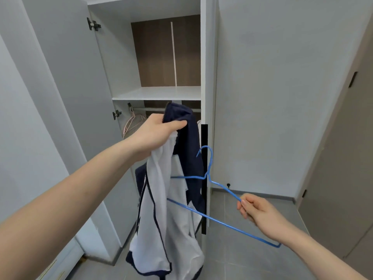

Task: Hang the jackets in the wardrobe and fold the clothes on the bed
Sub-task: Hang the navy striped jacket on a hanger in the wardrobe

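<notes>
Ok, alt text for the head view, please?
The left hand grips a navy-and-white jacket before the open wardrobe; the right hand pinches a blue hanger beside it. Pink hangers hang on the rail inside.

Pink hangers (pixel 131 123) hang on the wardrobe rail (pixel 153 109) (under a shelf (pixel 157 93)).

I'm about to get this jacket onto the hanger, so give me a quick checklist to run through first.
1. Jacket held by the left hand near its top: ok.
2. Blue hanger in the right hand grip at one shoulder: ok.
3. Hanger inside the jacket: not ok, its far arm is only partly behind the cloth.
4. Wardrobe door open: ok.
5. Free room on the rail beside the pink hangers: ok.
6. Jacket zip open: cannot tell.
</notes>
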A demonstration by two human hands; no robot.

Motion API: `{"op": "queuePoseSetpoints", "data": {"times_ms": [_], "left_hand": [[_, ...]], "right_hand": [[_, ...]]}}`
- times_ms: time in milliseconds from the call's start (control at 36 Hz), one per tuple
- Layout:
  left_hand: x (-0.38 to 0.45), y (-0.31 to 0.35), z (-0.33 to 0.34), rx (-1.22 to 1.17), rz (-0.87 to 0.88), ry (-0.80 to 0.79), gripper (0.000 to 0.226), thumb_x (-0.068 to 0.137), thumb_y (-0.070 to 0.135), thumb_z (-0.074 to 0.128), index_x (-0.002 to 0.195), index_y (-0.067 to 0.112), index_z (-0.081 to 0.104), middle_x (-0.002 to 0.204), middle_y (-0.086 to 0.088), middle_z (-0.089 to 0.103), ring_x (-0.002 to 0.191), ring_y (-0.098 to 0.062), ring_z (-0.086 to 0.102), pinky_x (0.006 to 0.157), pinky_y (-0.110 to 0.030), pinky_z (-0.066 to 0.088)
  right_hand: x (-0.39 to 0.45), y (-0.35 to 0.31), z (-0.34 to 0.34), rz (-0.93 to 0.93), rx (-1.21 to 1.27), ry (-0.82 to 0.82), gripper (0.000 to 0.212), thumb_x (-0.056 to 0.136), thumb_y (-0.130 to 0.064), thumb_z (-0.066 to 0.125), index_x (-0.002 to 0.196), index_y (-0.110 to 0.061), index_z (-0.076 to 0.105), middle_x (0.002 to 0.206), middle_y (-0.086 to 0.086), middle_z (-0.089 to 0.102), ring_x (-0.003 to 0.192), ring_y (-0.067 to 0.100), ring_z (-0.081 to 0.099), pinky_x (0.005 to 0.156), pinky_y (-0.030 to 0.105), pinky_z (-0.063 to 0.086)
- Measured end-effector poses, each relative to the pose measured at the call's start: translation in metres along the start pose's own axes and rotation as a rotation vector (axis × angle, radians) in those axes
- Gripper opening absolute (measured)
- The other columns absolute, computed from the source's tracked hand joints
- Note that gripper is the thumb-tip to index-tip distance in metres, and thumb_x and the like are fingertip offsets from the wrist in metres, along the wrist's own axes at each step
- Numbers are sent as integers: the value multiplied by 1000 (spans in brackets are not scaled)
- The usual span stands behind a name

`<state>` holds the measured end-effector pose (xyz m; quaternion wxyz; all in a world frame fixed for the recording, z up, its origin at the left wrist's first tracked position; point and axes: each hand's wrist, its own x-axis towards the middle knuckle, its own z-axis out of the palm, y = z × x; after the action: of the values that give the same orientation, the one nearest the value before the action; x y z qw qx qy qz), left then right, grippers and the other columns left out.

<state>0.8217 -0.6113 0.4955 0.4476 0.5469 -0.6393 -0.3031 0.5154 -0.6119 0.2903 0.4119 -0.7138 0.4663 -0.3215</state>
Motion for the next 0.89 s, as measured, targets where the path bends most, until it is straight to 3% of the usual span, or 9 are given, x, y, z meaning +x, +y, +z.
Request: {"op": "queuePoseSetpoints", "data": {"times_ms": [139, 250, 306, 444, 556, 639, 722, 806, 889], "left_hand": [[-18, 10, 3, 129, 113, -37, 21, 100, 34, 62, 103, 20, 77, 110, -14, 74, 98, -24, 71, 92, -43, 51], [-45, 5, 3, 236, 229, -248, 23, 101, 36, 57, 116, 30, 73, 114, -1, 74, 113, -25, 67, 103, -51, 49], [-59, 0, 10, 325, 293, -410, 26, 100, 39, 57, 122, 35, 70, 116, 7, 73, 111, -14, 67, 101, -46, 50], [-71, -9, 7, 681, 232, -724, 38, 101, 52, 50, 135, 67, 42, 72, 6, 63, 59, -6, 51, 62, -18, 45], [-71, 0, -9, 683, 97, -862, 63, 90, 61, 64, 141, 69, 28, 94, 27, 69, 79, 7, 64, 77, -10, 48], [-67, 5, -16, 647, 192, -748, 65, 84, 44, 74, 139, 59, 42, 95, 21, 71, 88, -2, 68, 82, -23, 54], [-56, 9, -18, 574, 529, -264, 41, 76, 22, 62, 108, 46, 66, 71, 9, 62, 62, -10, 55, 62, -22, 46], [-34, 6, -21, 759, 783, -44, 43, 71, 22, 57, 110, 36, 67, 103, 18, 59, 97, -7, 57, 91, -30, 42], [-8, -14, -20, 1004, 655, -129, 57, 79, 38, 61, 136, 35, 54, 140, 17, 49, 137, -10, 41, 123, -45, 18]], "right_hand": [[6, -6, 15, 21, 241, 272, 32, 90, -41, 53, 63, -26, 45, 64, -8, 29, 59, 9, 26, 51, 16, 25], [5, -11, 19, -25, 220, 370, 45, 103, -33, 54, 63, -25, 35, 68, -2, 27, 64, 13, 26, 60, 26, 24], [5, -16, 22, -68, 211, 405, 48, 103, -32, 55, 64, -18, 31, 66, 1, 25, 62, 14, 23, 57, 23, 20], [6, -32, 35, -161, 296, 477, 51, 96, -41, 56, 64, -11, 28, 64, 4, 22, 61, 15, 21, 55, 25, 18], [7, -37, 43, -186, 331, 500, 47, 93, -42, 53, 58, -20, 31, 60, 2, 24, 58, 15, 23, 54, 22, 21], [9, -36, 45, -199, 368, 500, 47, 92, -44, 54, 57, -20, 33, 59, 1, 25, 56, 13, 23, 52, 18, 22], [11, -34, 46, -209, 392, 505, 53, 88, -53, 54, 60, -13, 32, 59, 0, 24, 56, 13, 23, 52, 18, 22], [12, -36, 46, -216, 397, 509, 53, 86, -55, 55, 59, -17, 33, 58, -3, 26, 54, 12, 24, 51, 17, 23], [13, -40, 45, -219, 397, 505, 49, 86, -55, 55, 57, -22, 34, 57, -5, 27, 54, 11, 25, 51, 16, 23]]}}
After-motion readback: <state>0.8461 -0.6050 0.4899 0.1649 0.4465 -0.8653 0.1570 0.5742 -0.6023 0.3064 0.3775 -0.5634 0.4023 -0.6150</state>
